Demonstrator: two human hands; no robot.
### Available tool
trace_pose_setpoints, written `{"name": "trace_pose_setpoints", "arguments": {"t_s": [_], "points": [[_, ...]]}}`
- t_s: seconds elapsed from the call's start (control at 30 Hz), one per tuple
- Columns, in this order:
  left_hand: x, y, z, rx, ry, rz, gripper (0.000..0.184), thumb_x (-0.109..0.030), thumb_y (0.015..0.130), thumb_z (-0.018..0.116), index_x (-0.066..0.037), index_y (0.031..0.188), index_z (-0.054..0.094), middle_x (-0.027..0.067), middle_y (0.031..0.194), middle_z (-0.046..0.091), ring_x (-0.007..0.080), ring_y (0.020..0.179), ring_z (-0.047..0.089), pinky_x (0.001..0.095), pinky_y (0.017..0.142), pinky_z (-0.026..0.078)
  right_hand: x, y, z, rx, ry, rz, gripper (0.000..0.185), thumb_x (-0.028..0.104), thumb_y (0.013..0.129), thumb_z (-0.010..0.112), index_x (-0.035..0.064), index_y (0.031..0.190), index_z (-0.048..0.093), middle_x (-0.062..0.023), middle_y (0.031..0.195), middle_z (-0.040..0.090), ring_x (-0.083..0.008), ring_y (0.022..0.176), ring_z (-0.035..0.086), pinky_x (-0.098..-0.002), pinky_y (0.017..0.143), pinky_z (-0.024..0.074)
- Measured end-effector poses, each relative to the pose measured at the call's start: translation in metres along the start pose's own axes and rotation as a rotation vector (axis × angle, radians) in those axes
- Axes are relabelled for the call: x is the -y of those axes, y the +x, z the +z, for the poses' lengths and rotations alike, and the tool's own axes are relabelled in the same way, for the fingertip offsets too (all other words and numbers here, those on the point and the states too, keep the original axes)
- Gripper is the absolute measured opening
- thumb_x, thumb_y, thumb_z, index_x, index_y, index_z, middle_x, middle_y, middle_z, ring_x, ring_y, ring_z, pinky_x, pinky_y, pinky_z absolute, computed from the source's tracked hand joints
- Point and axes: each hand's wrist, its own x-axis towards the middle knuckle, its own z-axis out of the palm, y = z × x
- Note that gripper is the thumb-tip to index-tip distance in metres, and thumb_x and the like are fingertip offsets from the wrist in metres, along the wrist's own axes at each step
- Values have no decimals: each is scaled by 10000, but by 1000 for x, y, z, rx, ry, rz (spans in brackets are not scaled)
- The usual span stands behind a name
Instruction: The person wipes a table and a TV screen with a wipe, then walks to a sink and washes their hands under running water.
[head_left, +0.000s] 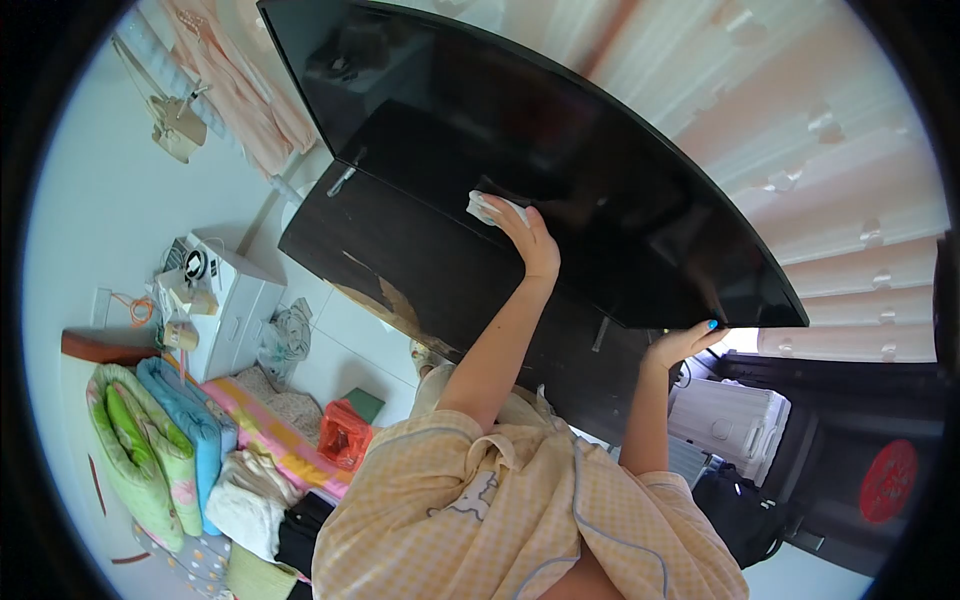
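Pale curtains [830,215] hang behind a dark surface [430,265], whose near edge is worn and shows a lighter layer beneath. On the surface stands a wide, black-framed television [560,130], supported on two feet: one foot [343,181] below the left part of the frame, the other foot [601,334] towards the right. Dim reflections are visible in the dark screen.

Left hand [528,240]: extended forward to the lower, central part of the screen. Fingers are gently bent, the thumb set apart to the right. A folded white cloth [482,207] lies under the fingers, held between them and the screen; it projects past the fingertips on the left side and sits just above the lower frame edge.

Right hand [682,346]: positioned at the lower frame edge, near the right corner of the television and well apart from the cloth. It is partly closed on the edge, with one blue-nailed digit at the front; the remaining fingers are partly hidden.

Adjacent items, left side: a white cabinet [240,315] carrying small articles, a red plastic bag [345,435] and a folded green blanket [140,450]. Adjacent items, right side: a white case [730,420] and, just below it, a black bag [735,515]
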Motion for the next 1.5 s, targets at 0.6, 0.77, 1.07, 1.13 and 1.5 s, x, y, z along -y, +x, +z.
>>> {"name": "trace_pose_setpoints", "arguments": {"t_s": [0.6, 0.77, 1.07, 1.13, 1.5], "points": [[57, 262, -137, -128, -7, 156, 654, -405, 906, 205, 19, 1314, -81, 190, 1385, -101, 292, 1288, -51, 351, 1035, -25, 0, -40, 24, -137, -231, 0, 498, 246, 912, 277, 64, 1347, 117, -194, 1381, 123, -308, 1268, 164, -320, 1030, 127], [63, 273, -145, -161, 10, 228, 727, -494, 880, 179, 55, 1307, -35, 247, 1373, -31, 343, 1283, -33, 384, 1029, -28, 6, -41, 22, -101, -200, 66, 510, 264, 908, 293, 76, 1349, 117, -196, 1378, 135, -311, 1264, 174, -325, 1026, 135], [24, 151, -83, 44, 111, 291, 648, -387, 904, 210, 46, 1309, -51, 228, 1373, -106, 336, 1277, -109, 388, 1023, -59, -17, -33, 4, -13, -230, -34, 503, 231, 902, 303, 32, 1336, 148, -174, 1385, 135, -281, 1276, 150, -317, 1032, 103], [8, 115, -65, 104, 75, 267, 685, -414, 891, 236, 55, 1307, -40, 255, 1366, -91, 383, 1261, -127, 418, 1013, -60, -10, -36, 2, 8, -237, -9, 503, 210, 893, 311, 8, 1328, 160, -168, 1384, 146, -270, 1277, 151, -314, 1034, 102], [9, -78, 9, 876, 490, 889, 559, -365, 748, 551, -39, 1182, 418, 249, 1261, 325, 363, 1103, 374, 480, 884, 285, -30, -23, -40, 415, -37, -142, 521, 155, 888, 323, 28, 1342, 102, -175, 1383, 139, -265, 1273, 166, -324, 1023, 139]]}}
